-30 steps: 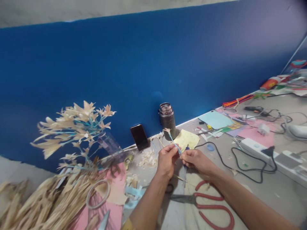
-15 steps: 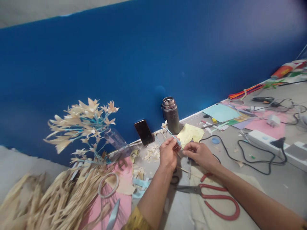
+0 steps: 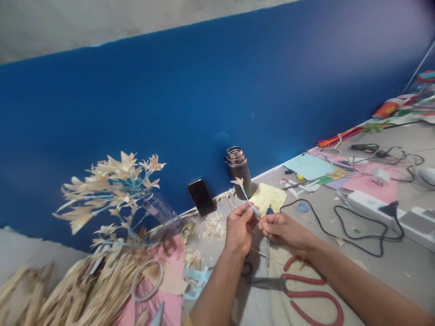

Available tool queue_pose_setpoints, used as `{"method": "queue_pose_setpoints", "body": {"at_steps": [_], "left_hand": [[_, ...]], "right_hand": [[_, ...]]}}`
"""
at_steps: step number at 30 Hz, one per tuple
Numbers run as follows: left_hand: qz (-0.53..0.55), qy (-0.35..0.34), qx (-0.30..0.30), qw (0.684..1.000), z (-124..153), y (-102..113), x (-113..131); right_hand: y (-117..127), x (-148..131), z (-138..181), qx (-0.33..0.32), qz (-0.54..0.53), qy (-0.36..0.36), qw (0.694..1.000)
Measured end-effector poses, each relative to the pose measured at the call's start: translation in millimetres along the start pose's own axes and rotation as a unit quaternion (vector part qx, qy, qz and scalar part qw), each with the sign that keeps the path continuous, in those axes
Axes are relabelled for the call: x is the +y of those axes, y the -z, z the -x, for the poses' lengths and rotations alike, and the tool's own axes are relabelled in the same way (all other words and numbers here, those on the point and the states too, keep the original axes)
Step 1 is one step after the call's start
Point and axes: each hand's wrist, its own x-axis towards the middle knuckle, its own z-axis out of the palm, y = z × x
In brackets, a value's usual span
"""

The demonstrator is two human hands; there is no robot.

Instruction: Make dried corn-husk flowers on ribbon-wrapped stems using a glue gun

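Observation:
Between my two hands is a small cream artificial flower [image 3: 238, 182] on a stem wrapped in light blue. My left hand [image 3: 240, 226] pinches the stem below the bloom. The fingertips of my right hand [image 3: 280, 226] are closed at the stem's lower end, close beside my left fingers; what exactly they grip is too small to see. Red-handled scissors [image 3: 283, 284] lie on a pale cloth under my right forearm. A bunch of similar flowers [image 3: 115, 190] leans out of a clear plastic bottle [image 3: 161, 210] at the left.
A dark open flask [image 3: 239, 170] and a phone [image 3: 201, 197] stand against the blue wall. Dried husks [image 3: 74, 290] and a tape roll [image 3: 147, 299] lie at the left. A white power strip [image 3: 370, 203], black cable and coloured paper spread across the right. Yellow paper [image 3: 272, 194] lies behind my hands.
The flower has turned, its bloom now facing differently, and my right fingers have come closer to my left ones. The view has shifted slightly, with more wall at the top.

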Motion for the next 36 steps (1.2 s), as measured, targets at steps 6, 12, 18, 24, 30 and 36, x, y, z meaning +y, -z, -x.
{"method": "queue_pose_setpoints", "body": {"at_steps": [6,12,18,24,30,36], "left_hand": [[-0.004,-0.006,0.007,1.000,5.5,-6.2,1.6],[-0.058,-0.034,0.049,0.997,7.6,-10.0,1.7],[-0.063,-0.026,0.066,0.995,8.3,-9.5,-0.5],[-0.059,0.030,0.034,0.997,9.2,-7.0,7.4],[-0.124,0.005,0.052,0.991,9.9,-4.9,11.1],[-0.141,-0.005,0.040,0.989,7.6,-4.6,0.6]], "right_hand": [[2.0,2.1,-1.1,-0.035,-0.106,-0.027,0.993],[0.5,0.7,1.1,0.032,-0.006,0.016,0.999],[1.4,0.3,0.7,0.075,0.066,0.063,0.993],[3.4,-4.0,2.9,0.027,0.073,0.051,0.996],[1.0,-6.6,5.6,0.152,0.200,0.106,0.962],[6.7,-13.7,6.8,0.154,0.155,0.120,0.968]]}}
